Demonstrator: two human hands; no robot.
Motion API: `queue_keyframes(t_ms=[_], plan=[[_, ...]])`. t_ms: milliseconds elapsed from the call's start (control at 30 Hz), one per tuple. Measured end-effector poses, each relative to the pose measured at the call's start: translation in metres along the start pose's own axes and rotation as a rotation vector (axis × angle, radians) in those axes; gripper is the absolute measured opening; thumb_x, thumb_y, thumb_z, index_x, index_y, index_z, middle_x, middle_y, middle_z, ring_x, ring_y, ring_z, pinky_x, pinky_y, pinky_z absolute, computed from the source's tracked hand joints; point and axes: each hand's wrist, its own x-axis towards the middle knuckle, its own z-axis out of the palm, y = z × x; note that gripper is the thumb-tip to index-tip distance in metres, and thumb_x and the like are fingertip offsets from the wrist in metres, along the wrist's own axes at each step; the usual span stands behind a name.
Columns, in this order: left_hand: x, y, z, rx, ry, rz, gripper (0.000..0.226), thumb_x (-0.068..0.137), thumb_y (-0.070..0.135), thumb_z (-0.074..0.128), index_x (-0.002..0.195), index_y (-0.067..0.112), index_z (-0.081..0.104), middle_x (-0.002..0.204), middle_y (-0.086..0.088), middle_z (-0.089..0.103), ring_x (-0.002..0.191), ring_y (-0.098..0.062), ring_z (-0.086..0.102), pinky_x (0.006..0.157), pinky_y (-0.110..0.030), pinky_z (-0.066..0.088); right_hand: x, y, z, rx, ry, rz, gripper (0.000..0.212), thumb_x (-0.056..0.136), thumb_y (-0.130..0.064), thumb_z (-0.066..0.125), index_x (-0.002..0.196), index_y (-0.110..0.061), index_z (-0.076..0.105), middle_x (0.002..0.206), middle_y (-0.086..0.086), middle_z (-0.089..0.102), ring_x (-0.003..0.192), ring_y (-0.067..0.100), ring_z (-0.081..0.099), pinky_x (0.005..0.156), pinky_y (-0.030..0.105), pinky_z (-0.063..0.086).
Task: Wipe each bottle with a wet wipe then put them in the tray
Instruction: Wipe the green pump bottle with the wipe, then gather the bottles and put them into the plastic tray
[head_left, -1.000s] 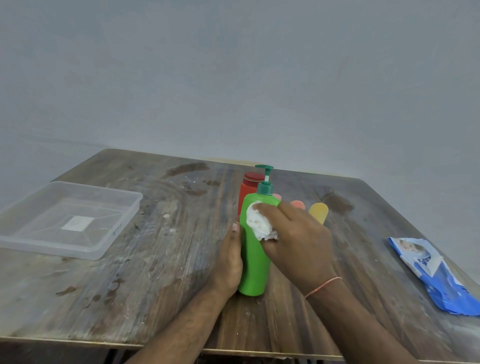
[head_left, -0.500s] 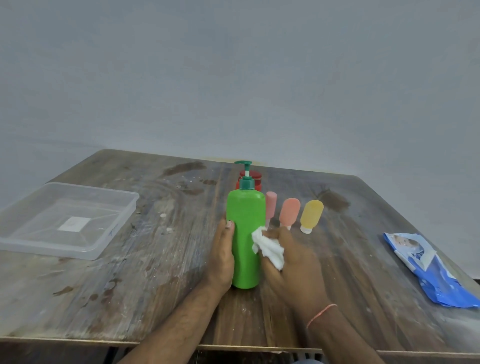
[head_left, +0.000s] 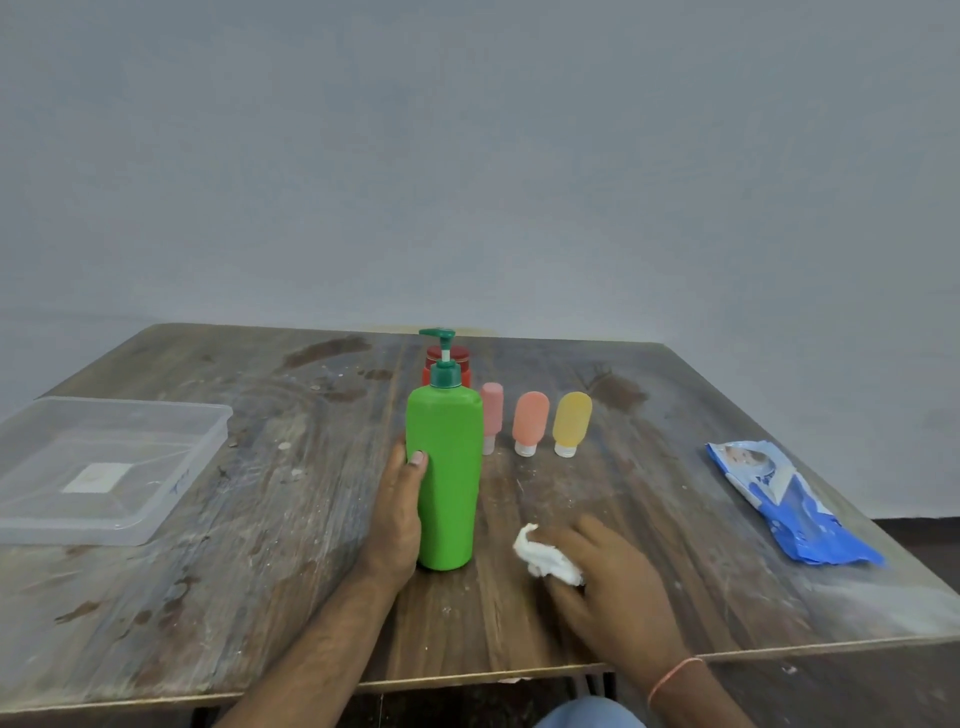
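While the tray (head_left: 111, 470) holds no bottles, the left hand (head_left: 397, 512) grips the upright green bottle (head_left: 445, 475) mid-worktop; the right hand (head_left: 605, 577) clutches the wipe (head_left: 545, 558) beside it. Four bottles wait behind.

bare table (head_left: 291, 509) leftward to tray (head_left: 156, 525)

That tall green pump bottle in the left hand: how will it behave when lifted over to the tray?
The green pump bottle is tall on a narrow base, so it probably tips easily if nudged high. Its smooth plastic, just wiped, may be slick; the left hand should keep a full grip. The body looks rigid, so it likely won't flex. Its weight can't be judged: the plastic is opaque.
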Motion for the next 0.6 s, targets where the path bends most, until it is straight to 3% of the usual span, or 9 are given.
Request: queue_keyframes(t_ms=[100,200,267,400,500,600], plan=[[-0.001,-0.002,-0.001,-0.006,-0.023,-0.004,0.040,0.093,0.052,0.056,0.125,0.032,0.068,0.120,-0.025,0.069,0.108,-0.062,0.061,0.091,-0.077,0.050,-0.013,0.034,-0.022,-0.162,0.042,0.082,0.040,0.088,-0.034,0.069,0.127,-0.045,0.067,0.106,-0.014,0.059,0.088,0.013,0.061,0.060,0.032,0.054],[-0.001,-0.002,0.000,0.014,-0.018,-0.015,0.049,0.089,0.063,0.065,0.126,0.031,0.068,0.121,-0.025,0.069,0.108,-0.057,0.062,0.092,-0.074,0.050,-0.029,0.071,-0.045,-0.313,0.046,0.204,0.040,0.087,-0.029,0.078,0.125,-0.037,0.070,0.118,-0.004,0.063,0.094,0.023,0.065,0.058,0.035,0.055],[-0.002,-0.002,0.000,0.016,-0.026,-0.014,0.046,0.090,0.060,0.062,0.125,0.031,0.068,0.121,-0.026,0.069,0.110,-0.059,0.062,0.094,-0.076,0.050,-0.038,0.094,-0.060,-0.400,0.058,0.297,0.040,0.085,-0.025,0.084,0.122,-0.034,0.072,0.121,0.000,0.061,0.095,0.030,0.064,0.059,0.041,0.057],[-0.005,-0.003,-0.001,0.046,-0.055,0.018,0.040,0.093,0.051,0.054,0.124,0.031,0.069,0.119,-0.025,0.069,0.110,-0.062,0.060,0.093,-0.080,0.048,-0.048,0.132,-0.082,-0.563,0.001,0.382,0.059,0.073,0.000,0.084,0.126,-0.024,0.070,0.124,0.003,0.053,0.092,0.035,0.057,0.058,0.040,0.052],[-0.012,0.003,0.003,0.062,-0.044,0.041,0.032,0.096,0.046,0.051,0.120,0.038,0.071,0.118,-0.013,0.074,0.109,-0.044,0.067,0.094,-0.065,0.053,-0.053,0.142,-0.091,-0.631,-0.057,0.409,0.067,0.073,-0.001,0.082,0.136,-0.022,0.067,0.135,0.001,0.046,0.097,0.032,0.053,0.056,0.037,0.046],[-0.017,0.007,0.003,0.085,-0.052,0.063,0.036,0.099,0.035,0.043,0.125,0.038,0.068,0.119,-0.002,0.075,0.110,-0.025,0.069,0.092,-0.046,0.057,-0.056,0.138,-0.099,-0.655,-0.183,0.437,0.079,0.088,-0.011,0.061,0.160,-0.034,0.037,0.162,-0.008,0.018,0.132,0.025,0.038,0.082,0.043,0.049]])
